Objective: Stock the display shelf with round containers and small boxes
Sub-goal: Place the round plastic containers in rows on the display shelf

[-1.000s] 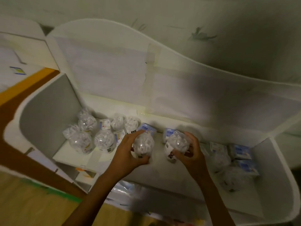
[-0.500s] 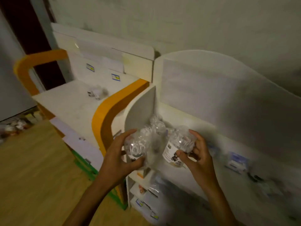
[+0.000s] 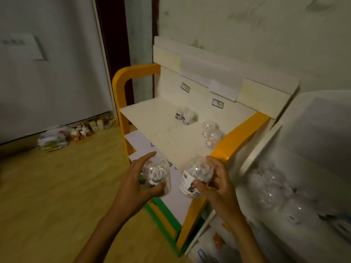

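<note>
My left hand (image 3: 133,184) grips a clear round container (image 3: 156,174) with white contents. My right hand (image 3: 218,184) grips a second clear round container (image 3: 196,176) that has a printed label. Both are held in the air just in front of the near edge of the orange-framed display shelf (image 3: 167,133). On that shelf stand two round containers (image 3: 210,133) near its right side and two small jars (image 3: 183,115) near the back.
A white shelf unit (image 3: 296,168) to the right holds several blurred clear containers (image 3: 273,188). A pile of small boxes and packets (image 3: 76,132) lies on the wooden floor by the wall at left. Lower shelves sit below my hands.
Both hands lifted the two containers off the white shelf and carried them left. The view swung left, and the orange-framed shelf now fills the middle.
</note>
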A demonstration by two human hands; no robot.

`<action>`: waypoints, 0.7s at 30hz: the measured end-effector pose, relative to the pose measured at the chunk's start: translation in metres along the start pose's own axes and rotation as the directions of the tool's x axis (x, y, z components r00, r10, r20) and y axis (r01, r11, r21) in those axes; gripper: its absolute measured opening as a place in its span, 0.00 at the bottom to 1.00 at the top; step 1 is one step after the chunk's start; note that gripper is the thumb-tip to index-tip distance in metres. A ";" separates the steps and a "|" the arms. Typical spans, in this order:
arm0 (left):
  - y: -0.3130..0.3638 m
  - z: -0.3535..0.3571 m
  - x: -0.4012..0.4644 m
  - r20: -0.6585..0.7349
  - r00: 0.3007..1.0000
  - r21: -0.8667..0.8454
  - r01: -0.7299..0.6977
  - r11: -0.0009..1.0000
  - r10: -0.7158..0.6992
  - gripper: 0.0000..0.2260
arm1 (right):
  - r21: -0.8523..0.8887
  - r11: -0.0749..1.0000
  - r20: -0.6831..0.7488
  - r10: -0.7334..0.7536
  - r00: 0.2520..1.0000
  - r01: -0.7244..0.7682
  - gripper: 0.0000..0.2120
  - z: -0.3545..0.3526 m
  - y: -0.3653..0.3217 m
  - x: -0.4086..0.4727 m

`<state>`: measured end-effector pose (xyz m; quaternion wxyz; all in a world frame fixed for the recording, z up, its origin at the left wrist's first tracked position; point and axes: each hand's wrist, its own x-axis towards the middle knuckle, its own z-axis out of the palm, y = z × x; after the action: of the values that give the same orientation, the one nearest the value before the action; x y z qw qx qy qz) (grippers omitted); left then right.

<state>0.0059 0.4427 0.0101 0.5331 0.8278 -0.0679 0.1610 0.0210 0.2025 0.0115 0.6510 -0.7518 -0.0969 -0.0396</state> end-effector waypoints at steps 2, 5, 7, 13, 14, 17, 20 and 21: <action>-0.017 -0.014 0.016 -0.025 1.000 0.008 0.011 1.000 -0.011 0.35 | -0.004 1.000 0.020 0.000 1.000 0.000 0.33 0.025 0.004 0.022; -0.042 -0.028 0.045 -0.033 0.999 0.028 0.001 1.000 0.000 0.35 | -0.003 1.000 0.034 0.006 0.999 -0.006 0.32 0.056 0.010 0.059; -0.059 -0.038 0.068 -0.030 1.000 0.043 0.001 0.999 0.001 0.35 | -0.002 1.000 0.019 0.003 1.000 -0.003 0.31 0.072 0.015 0.087; -0.103 -0.060 0.159 -0.014 1.000 0.052 -0.016 0.999 0.016 0.35 | 0.003 1.000 -0.025 0.014 1.000 -0.014 0.30 0.109 0.035 0.180; -0.109 -0.062 0.176 0.002 1.000 0.065 -0.019 0.998 0.019 0.35 | -0.001 1.000 -0.034 0.025 0.999 -0.025 0.30 0.113 0.038 0.195; -0.128 -0.066 0.227 0.048 0.997 0.077 -0.056 0.996 0.052 0.34 | 0.001 0.999 -0.075 0.039 0.996 -0.039 0.30 0.122 0.045 0.237; -0.148 -0.062 0.272 0.095 0.993 0.077 -0.083 0.994 0.075 0.34 | 0.004 0.998 -0.121 0.056 0.991 -0.056 0.30 0.126 0.052 0.268; -0.153 -0.058 0.284 0.113 0.990 0.068 -0.089 0.994 0.081 0.35 | 0.002 0.998 -0.141 0.064 0.988 -0.065 0.30 0.125 0.054 0.275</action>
<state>0.3047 0.5770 -0.0032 0.4906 0.8507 -0.1264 0.1401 0.2924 0.3449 -0.0087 0.6564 -0.7505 -0.0262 -0.0717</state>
